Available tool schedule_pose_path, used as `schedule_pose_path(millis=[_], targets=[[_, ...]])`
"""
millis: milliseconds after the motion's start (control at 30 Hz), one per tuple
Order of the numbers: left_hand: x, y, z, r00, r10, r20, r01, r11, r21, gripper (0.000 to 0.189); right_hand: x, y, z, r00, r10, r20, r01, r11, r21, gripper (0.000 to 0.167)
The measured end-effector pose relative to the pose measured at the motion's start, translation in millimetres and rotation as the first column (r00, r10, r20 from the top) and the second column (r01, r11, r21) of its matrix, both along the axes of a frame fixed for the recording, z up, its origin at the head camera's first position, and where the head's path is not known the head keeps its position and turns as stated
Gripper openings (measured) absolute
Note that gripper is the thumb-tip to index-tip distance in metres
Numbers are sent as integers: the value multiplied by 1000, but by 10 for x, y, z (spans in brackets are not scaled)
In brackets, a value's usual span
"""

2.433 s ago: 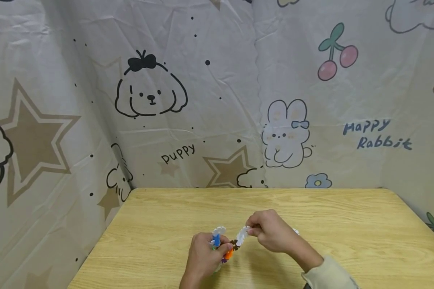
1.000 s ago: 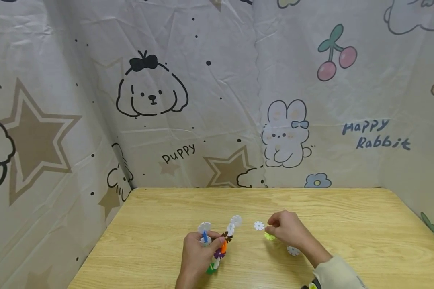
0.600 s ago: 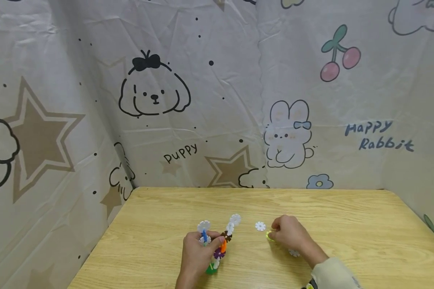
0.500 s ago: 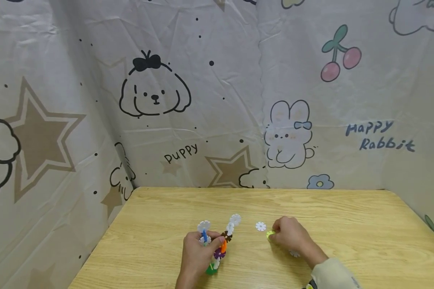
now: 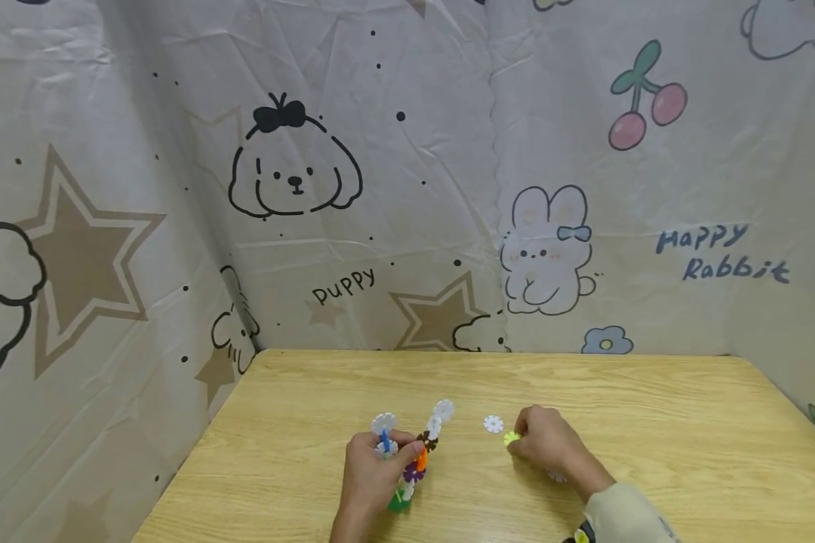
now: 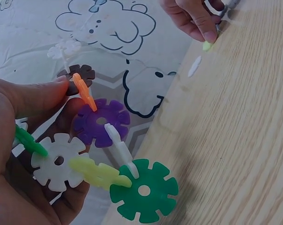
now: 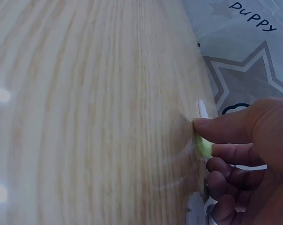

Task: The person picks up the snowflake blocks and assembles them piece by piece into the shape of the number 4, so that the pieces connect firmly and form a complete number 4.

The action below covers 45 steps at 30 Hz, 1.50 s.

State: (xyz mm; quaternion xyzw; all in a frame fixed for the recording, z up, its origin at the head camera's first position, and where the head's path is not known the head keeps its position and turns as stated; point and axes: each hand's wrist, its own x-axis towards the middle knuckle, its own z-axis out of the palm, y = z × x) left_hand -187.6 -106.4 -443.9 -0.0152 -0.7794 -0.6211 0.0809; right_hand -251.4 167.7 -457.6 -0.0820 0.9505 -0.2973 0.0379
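My left hand [image 5: 373,471] grips a curved chain of slotted plastic snowflake discs. In the left wrist view, the chain has a brown disc [image 6: 87,73], an orange one [image 6: 84,91], a purple one [image 6: 102,123] and a green one [image 6: 144,191], with white and yellow pieces between. Two white discs [image 5: 443,410] stick out at its far end, while a blue piece [image 5: 384,440] and white ones rise by the left fingers. My right hand [image 5: 550,441] pinches a yellow-green disc [image 5: 512,439] at the tabletop, thumb and forefinger at its edge.
A loose white disc [image 5: 493,424] lies flat on the wooden table [image 5: 312,400], just left of the right hand. Another white disc [image 5: 558,477] is partly hidden under that hand. A printed cloth [image 5: 435,151] hangs behind the table.
My right hand has left the white piece at the chain's end and moved right to the yellow-green disc. The left hand shifted slightly left, still holding the chain, whose white end now stands free.
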Motion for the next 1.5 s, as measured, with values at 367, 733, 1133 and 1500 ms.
schedule_pose_path(millis=[367,733,1133,1500], targets=[[19,-8,9,1000,2,-25,-2,1000,1,14,57,22,16,999,-13,-45,7,992,-123,15],[-24,26,-10,999,2,-47,-2,1000,13,14,112,-1,66,999,40,-27,-45,973,-226,25],[-15,79,28,1000,17,-23,-16,999,30,15,202,-132,204,987,138,-82,-156,942,-298,25],[-15,125,48,999,29,-31,-28,999,25,13,276,-269,284,971,171,-166,-220,912,-346,6]])
